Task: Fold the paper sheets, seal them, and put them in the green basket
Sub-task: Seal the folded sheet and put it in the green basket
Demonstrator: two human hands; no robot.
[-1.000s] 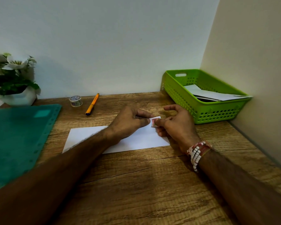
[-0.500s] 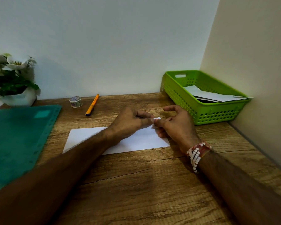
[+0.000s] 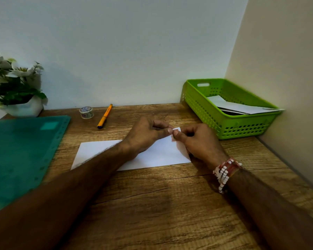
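A folded white paper sheet [image 3: 157, 156] lies flat on the wooden desk [image 3: 161, 210], partly under my forearm. Above its far right corner my left hand [image 3: 145, 134] and my right hand [image 3: 199, 141] meet and both pinch a small sticker piece [image 3: 175, 131] between thumb and fingertips. The green basket [image 3: 229, 125] stands at the right against the wall, with folded white sheets [image 3: 238, 107] lying inside it.
A small roll of patterned tape [image 3: 86, 112] and an orange pen [image 3: 105, 116] lie near the back wall. A green plastic folder [image 3: 20, 152] covers the desk's left side. A white pot with flowers [image 3: 16, 91] stands in the back left corner.
Both hands stay at the sheet's far right corner. My right forefinger, stretched out earlier, has curled in, and the fingertips have worked on the small piece.
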